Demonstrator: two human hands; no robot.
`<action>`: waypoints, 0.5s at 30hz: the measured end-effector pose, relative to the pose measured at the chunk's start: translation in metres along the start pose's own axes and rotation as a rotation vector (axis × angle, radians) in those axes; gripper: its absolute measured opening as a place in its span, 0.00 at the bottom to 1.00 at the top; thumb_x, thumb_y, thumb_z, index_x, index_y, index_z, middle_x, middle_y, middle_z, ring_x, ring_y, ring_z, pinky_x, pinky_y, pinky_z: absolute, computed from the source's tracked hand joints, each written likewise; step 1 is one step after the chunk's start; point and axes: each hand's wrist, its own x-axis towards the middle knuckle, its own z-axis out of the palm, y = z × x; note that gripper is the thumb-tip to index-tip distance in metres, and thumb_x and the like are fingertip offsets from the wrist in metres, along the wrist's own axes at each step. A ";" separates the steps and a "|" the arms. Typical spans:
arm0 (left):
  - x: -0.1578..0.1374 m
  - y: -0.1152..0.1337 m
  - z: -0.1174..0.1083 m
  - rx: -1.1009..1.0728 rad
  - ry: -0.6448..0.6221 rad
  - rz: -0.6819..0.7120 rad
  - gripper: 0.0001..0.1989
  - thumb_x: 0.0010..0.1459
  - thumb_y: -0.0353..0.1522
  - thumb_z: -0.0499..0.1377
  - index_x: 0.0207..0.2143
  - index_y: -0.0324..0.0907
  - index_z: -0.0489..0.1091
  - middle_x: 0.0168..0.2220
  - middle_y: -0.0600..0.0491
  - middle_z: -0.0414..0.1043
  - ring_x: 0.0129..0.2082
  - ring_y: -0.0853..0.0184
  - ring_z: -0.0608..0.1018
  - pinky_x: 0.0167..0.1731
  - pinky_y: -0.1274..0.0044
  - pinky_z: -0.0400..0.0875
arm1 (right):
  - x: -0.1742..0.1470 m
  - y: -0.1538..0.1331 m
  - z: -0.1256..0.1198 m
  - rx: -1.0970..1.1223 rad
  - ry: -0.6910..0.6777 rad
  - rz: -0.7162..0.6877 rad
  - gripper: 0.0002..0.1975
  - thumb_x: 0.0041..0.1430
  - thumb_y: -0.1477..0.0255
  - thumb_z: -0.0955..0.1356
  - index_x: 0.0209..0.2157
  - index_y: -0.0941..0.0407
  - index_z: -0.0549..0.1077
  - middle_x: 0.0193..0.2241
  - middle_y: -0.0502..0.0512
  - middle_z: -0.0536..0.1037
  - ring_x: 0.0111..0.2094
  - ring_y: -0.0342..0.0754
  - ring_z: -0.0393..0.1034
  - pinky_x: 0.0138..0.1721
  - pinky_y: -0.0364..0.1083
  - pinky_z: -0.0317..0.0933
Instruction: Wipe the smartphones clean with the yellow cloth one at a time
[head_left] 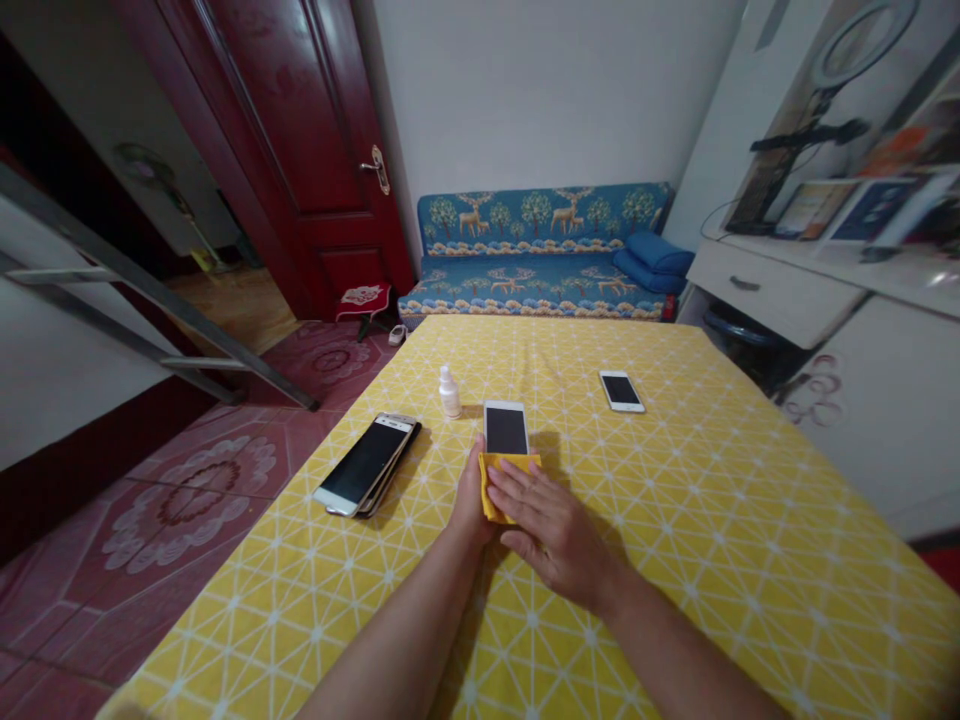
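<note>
A white smartphone [506, 428] with a dark screen is held just above the middle of the table. My left hand [471, 495] grips it along its left side and from below. Over the phone's lower part lies a folded yellow cloth [495, 510]. My right hand [544, 520] presses this cloth against the screen, its fingers laid together across it and the thumb lower down. A small white bottle [450, 395] stands upright just beyond the phone, to the left.
A stack of phones [367, 465] lies at the table's left side. Another white phone [621, 391] rests at the far right. All stand on a yellow patterned tablecloth [712, 520]. Behind the table is a blue sofa [517, 275]; a white cabinet [772, 300] stands right.
</note>
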 end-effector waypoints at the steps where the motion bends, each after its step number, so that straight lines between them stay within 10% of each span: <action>1: 0.001 0.001 0.000 0.000 -0.013 -0.016 0.31 0.64 0.48 0.47 0.37 0.28 0.75 0.32 0.38 0.79 0.32 0.59 0.81 0.42 0.70 0.75 | 0.000 0.001 0.000 0.002 0.018 -0.010 0.23 0.66 0.71 0.63 0.62 0.55 0.62 0.59 0.58 0.68 0.63 0.52 0.57 0.63 0.62 0.53; 10: 0.008 -0.009 -0.008 0.204 -0.099 0.110 0.22 0.61 0.45 0.54 0.42 0.34 0.73 0.23 0.50 0.75 0.16 0.68 0.73 0.12 0.79 0.62 | -0.005 0.021 0.006 -0.147 0.280 0.184 0.20 0.64 0.77 0.63 0.57 0.55 0.69 0.56 0.59 0.72 0.59 0.54 0.64 0.61 0.65 0.58; 15: 0.006 -0.010 -0.007 0.138 -0.137 0.047 0.23 0.61 0.46 0.54 0.38 0.33 0.74 0.29 0.45 0.78 0.25 0.65 0.79 0.27 0.76 0.73 | -0.003 0.009 0.006 -0.076 0.246 0.087 0.20 0.63 0.79 0.63 0.55 0.57 0.71 0.55 0.59 0.73 0.60 0.52 0.63 0.59 0.59 0.63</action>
